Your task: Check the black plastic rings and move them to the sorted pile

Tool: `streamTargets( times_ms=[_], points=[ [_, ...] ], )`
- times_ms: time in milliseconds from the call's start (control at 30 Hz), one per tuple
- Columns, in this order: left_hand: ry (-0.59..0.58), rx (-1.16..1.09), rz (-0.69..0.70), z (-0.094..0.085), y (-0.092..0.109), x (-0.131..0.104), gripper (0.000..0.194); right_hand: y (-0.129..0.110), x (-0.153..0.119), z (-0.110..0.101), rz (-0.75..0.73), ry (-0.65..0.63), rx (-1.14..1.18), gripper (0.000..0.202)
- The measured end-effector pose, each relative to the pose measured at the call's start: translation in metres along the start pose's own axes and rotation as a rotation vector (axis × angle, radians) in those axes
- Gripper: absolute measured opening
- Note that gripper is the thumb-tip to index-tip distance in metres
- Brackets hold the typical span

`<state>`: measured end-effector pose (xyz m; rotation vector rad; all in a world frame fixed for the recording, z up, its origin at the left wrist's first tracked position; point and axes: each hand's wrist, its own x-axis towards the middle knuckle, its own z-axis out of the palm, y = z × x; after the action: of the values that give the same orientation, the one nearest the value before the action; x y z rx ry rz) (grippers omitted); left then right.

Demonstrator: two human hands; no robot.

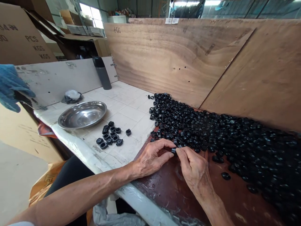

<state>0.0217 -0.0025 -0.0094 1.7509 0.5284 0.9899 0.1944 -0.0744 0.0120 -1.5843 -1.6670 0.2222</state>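
Between my two hands is a small black plastic ring-shaped part (173,150), held just above the reddish-brown board (162,182). My left hand (154,155) pinches it from the left with thumb and index finger. From the right, my right hand (194,164) grips its other side, fingers curled together. Just behind my hands spreads a large heap of similar black parts (188,125), running off to the right. A smaller group of black parts (113,135) lies on the pale table surface to the left of my left hand.
A shallow steel bowl (82,115) sits at the left, with a dark bottle (102,73) behind it. A wooden panel (164,59) walls the back. Blue gloves (14,86) hang over the left edge near cardboard boxes (21,34). A plastic-wrapped bundle (72,96) lies behind the bowl.
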Motion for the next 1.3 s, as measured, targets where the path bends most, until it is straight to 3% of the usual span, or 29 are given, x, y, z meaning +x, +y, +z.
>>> streamTargets(
  times_ms=[100,233,367,500,600,700,833,967,1100,1233,1300],
  points=[
    [0.009,-0.042,-0.047,0.003,-0.001,0.001,0.024,-0.001,0.000,0.001,0.045,0.074,0.083,0.019],
    [0.026,-0.163,-0.091,0.006,0.003,0.002,0.022,-0.003,0.000,-0.004,-0.017,0.018,0.143,0.015],
    [0.019,-0.126,-0.061,0.003,0.008,0.003,0.021,-0.003,0.000,-0.008,0.025,-0.010,0.115,0.018],
    [-0.005,-0.043,-0.019,0.003,0.005,0.001,0.023,-0.002,-0.001,-0.005,0.062,-0.019,0.017,0.040],
    [-0.015,-0.110,-0.069,0.005,0.004,0.001,0.024,-0.002,-0.001,-0.005,0.096,0.030,0.053,0.032],
    [0.008,-0.212,-0.142,0.006,0.007,0.002,0.025,-0.003,-0.001,-0.006,0.019,0.024,0.156,0.018],
    [0.031,-0.240,-0.148,0.005,0.008,0.003,0.023,-0.002,-0.001,-0.006,-0.099,0.023,0.115,0.017],
    [0.001,-0.167,-0.106,0.005,0.006,0.003,0.024,-0.001,0.000,-0.007,-0.069,0.038,-0.004,0.043],
    [0.033,-0.235,-0.145,0.006,0.006,0.004,0.023,-0.004,-0.001,-0.009,-0.024,0.018,0.075,0.025],
    [0.045,-0.271,-0.177,0.004,0.008,0.005,0.025,-0.006,-0.002,-0.010,-0.014,-0.013,0.082,0.036],
    [0.056,-0.257,-0.175,0.003,0.009,0.006,0.024,-0.007,-0.003,-0.010,-0.005,-0.008,0.118,0.026]
  ],
)
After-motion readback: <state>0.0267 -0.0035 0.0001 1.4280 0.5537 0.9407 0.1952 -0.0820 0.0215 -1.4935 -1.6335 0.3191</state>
